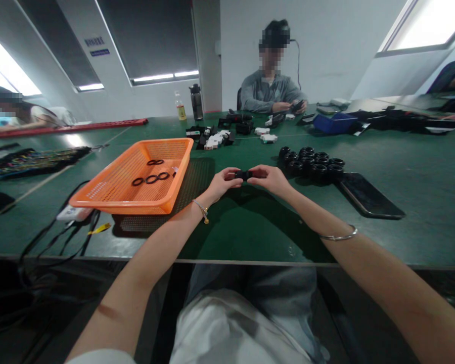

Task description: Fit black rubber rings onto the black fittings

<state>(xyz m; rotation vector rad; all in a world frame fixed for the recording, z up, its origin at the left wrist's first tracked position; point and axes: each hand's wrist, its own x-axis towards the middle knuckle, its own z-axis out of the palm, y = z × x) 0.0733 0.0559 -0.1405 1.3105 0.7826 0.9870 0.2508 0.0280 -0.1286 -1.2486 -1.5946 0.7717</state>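
Between my two hands, just above the green table, is a small black cylindrical part. My left hand pinches its left end, and the fingers of my right hand close on its right end. Its exact kind is too small to make out. To the right of my right hand stands a cluster of several black round parts, packed close together. An orange perforated basket sits to the left of my left hand, with several black rings lying in it.
A dark phone lies right of the cluster. Black and white pieces lie farther back, near a bottle and a dark flask. Across the table a person handles a dark item. Cables hang at the left edge.
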